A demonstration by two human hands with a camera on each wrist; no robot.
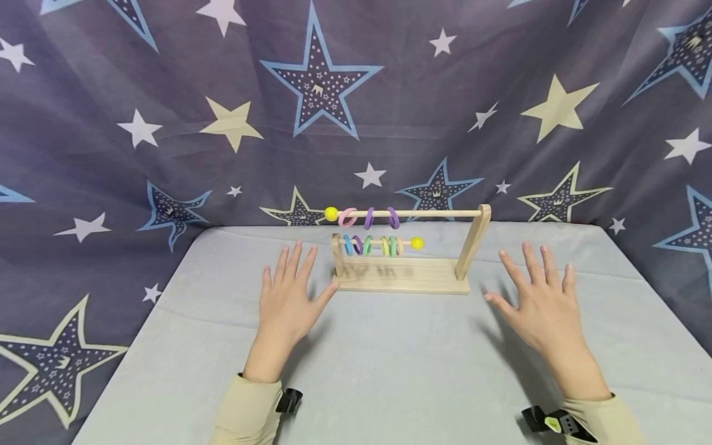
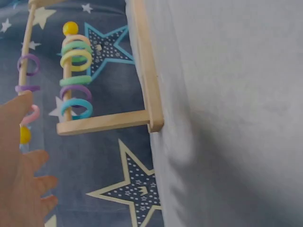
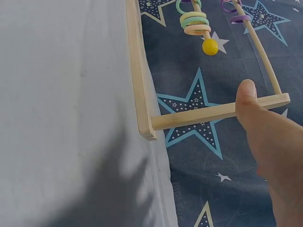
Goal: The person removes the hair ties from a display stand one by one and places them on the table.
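Observation:
A wooden stand (image 1: 403, 284) with two horizontal rods is at the far middle of the table. On its upper rod (image 1: 439, 213) hang one pink ring (image 1: 347, 217) and two purple rings (image 1: 394, 217), beside a yellow end ball (image 1: 331, 214). The lower rod bears several rings in blue, purple, green, yellow and peach, with a yellow ball (image 1: 417, 243) at its right end. To the left of the stand, my left hand (image 1: 289, 303) spreads its fingers and holds nothing. My right hand (image 1: 542, 309) is likewise spread, to the right of the stand, holding nothing.
A pale grey cloth covers the table (image 1: 389, 371). Behind it hangs a dark curtain (image 1: 400, 123) printed with stars. Each wrist wears a small black camera, the left one (image 1: 289, 401) and the right one (image 1: 556, 423) over beige sleeves.

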